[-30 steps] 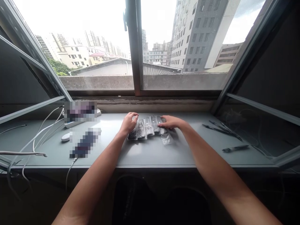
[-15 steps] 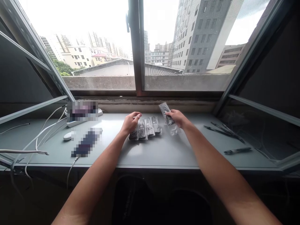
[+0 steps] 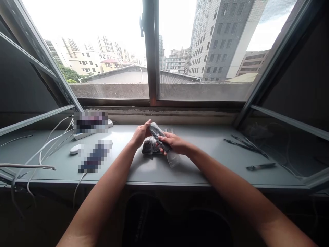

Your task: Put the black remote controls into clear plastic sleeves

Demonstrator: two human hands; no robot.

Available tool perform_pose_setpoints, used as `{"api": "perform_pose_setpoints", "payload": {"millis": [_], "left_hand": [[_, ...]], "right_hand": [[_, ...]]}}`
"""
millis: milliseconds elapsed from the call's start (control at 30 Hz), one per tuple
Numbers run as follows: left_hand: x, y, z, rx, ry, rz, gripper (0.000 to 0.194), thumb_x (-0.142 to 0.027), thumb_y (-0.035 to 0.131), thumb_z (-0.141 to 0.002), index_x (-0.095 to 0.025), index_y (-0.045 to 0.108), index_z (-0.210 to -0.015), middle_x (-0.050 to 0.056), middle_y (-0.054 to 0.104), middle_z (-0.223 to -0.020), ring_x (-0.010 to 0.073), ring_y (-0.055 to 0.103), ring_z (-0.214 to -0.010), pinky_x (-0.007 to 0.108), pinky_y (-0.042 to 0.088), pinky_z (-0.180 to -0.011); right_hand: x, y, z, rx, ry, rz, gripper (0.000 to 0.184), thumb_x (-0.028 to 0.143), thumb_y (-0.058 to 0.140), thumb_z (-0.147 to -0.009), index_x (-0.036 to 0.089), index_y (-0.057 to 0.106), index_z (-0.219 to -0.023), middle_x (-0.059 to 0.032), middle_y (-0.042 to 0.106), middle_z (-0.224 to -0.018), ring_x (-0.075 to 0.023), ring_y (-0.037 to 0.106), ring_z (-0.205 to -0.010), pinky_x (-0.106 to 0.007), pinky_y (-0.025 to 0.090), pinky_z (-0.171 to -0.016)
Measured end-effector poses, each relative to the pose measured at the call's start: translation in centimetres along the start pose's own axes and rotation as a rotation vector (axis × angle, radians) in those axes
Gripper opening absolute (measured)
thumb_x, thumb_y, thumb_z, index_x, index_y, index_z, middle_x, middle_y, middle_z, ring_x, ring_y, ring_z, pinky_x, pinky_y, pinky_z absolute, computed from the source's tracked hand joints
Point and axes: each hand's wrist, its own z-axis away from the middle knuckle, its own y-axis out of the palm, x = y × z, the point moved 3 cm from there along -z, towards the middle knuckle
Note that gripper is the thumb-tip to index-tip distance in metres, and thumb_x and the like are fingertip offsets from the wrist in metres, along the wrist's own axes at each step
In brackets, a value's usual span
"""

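A small clear plastic bag (image 3: 156, 130) with dark contents is held tilted above the desk, its loose end hanging toward the front edge. My right hand (image 3: 176, 142) is closed round its middle and lower part, thumb on top. At the bag's upper left end, my left hand (image 3: 141, 134) pinches it, though its fingers are partly hidden. Beneath and behind lie several similar bags (image 3: 147, 146) in a row on the desk, mostly covered by my hands and the held bag. What the bags contain cannot be made out.
On the grey desk (image 3: 205, 154), a blurred-out device (image 3: 94, 158) with a cable and a white mouse-like object (image 3: 75, 149) lie left. A power strip (image 3: 84, 133) and white cables are behind them. A pen (image 3: 260, 166) and thin dark tools (image 3: 244, 145) lie right. Windows rise behind.
My right hand has brought the bag left and nearer, over the row of bags. My left hand has moved slightly and now meets the bag's upper end.
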Motion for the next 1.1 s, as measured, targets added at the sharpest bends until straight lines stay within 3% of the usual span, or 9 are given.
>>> {"api": "perform_pose_setpoints", "payload": {"millis": [167, 267, 367, 500, 600, 767, 967, 1100], "left_hand": [[-0.6, -0.6, 0.0, -0.03, 0.017, -0.022, 0.05, -0.057, 0.088, -0.082, -0.009, 0.079, -0.094, 0.015, 0.08, -0.092, 0.0266, 0.076, -0.086, 0.041, 0.061, -0.09], [-1.1, -0.4, 0.3, -0.024, 0.048, -0.022, 0.055, -0.062, 0.081, -0.087, -0.01, 0.08, -0.104, 0.016, 0.081, -0.098, 0.0296, 0.078, -0.096, 0.042, 0.06, -0.094], [-1.0, -0.1, 0.6, 0.018, -0.018, -0.03, 0.057, -0.067, 0.073, -0.092, -0.012, 0.08, -0.108, 0.016, 0.082, -0.101, 0.0312, 0.078, -0.102, 0.042, 0.059, -0.096], [-0.7, 0.1, 0.5, 0.121, -0.057, -0.04, 0.044, -0.053, 0.075, -0.092, -0.013, 0.081, -0.108, 0.017, 0.082, -0.111, 0.0323, 0.077, -0.11, 0.04, 0.056, -0.1], [-0.8, -0.3, 0.4, 0.088, -0.003, -0.014, 0.043, -0.049, 0.075, -0.091, -0.011, 0.081, -0.11, 0.018, 0.082, -0.113, 0.0336, 0.076, -0.113, 0.04, 0.055, -0.102], [-0.9, -0.5, 0.5, 0.044, 0.038, -0.096, 0.054, -0.063, 0.069, -0.094, -0.013, 0.081, -0.11, 0.017, 0.082, -0.111, 0.0325, 0.076, -0.111, 0.041, 0.054, -0.102], [-0.9, -0.5, 0.3, 0.031, 0.067, -0.08, 0.045, -0.055, 0.08, -0.087, -0.012, 0.082, -0.1, 0.018, 0.082, -0.107, 0.0345, 0.076, -0.109, 0.043, 0.052, -0.105], [-1.3, -0.6, 0.5, -0.003, 0.064, -0.081, 0.06, -0.07, 0.066, -0.093, -0.013, 0.081, -0.105, 0.017, 0.082, -0.108, 0.0352, 0.075, -0.113, 0.044, 0.051, -0.106]], "right_hand": [[-0.3, 0.2, 0.0, 0.015, 0.036, 0.009, 0.034, 0.039, 0.082, -0.096, 0.021, 0.057, -0.111, -0.0056, 0.076, -0.097, -0.0162, 0.072, -0.066, -0.027, 0.062, -0.055], [-0.4, 0.2, 0.1, 0.03, 0.058, -0.001, 0.03, 0.038, 0.08, -0.098, 0.019, 0.058, -0.105, -0.0069, 0.077, -0.095, -0.0154, 0.072, -0.065, -0.026, 0.063, -0.056], [-0.4, 0.2, 0.1, 0.008, 0.056, -0.03, 0.028, 0.037, 0.078, -0.099, 0.019, 0.057, -0.104, -0.0044, 0.076, -0.092, -0.015, 0.07, -0.062, -0.027, 0.062, -0.053], [-0.4, 0.2, 0.1, 0.019, 0.066, -0.053, 0.027, 0.036, 0.078, -0.1, 0.019, 0.057, -0.106, -0.0056, 0.077, -0.091, -0.0166, 0.072, -0.062, -0.028, 0.064, -0.054], [-0.4, 0.1, 0.1, 0.049, 0.084, -0.066, 0.025, 0.034, 0.077, -0.1, 0.018, 0.058, -0.104, -0.0095, 0.08, -0.092, -0.0172, 0.075, -0.063, -0.029, 0.066, -0.058], [-0.4, 0.0, 0.1, 0.044, 0.07, -0.088, 0.025, 0.033, 0.077, -0.101, 0.017, 0.058, -0.105, -0.0075, 0.078, -0.086, -0.0174, 0.074, -0.06, -0.028, 0.066, -0.056], [-0.6, 0.0, 0.0, 0.063, 0.059, -0.126, 0.028, 0.031, 0.08, -0.098, 0.017, 0.058, -0.11, -0.0111, 0.08, -0.097, -0.0191, 0.078, -0.067, -0.03, 0.069, -0.058], [-0.7, -0.3, -0.2, 0.062, 0.07, -0.144, 0.032, 0.03, 0.082, -0.096, 0.017, 0.058, -0.113, -0.0115, 0.08, -0.099, -0.0189, 0.078, -0.068, -0.03, 0.069, -0.056]]}}
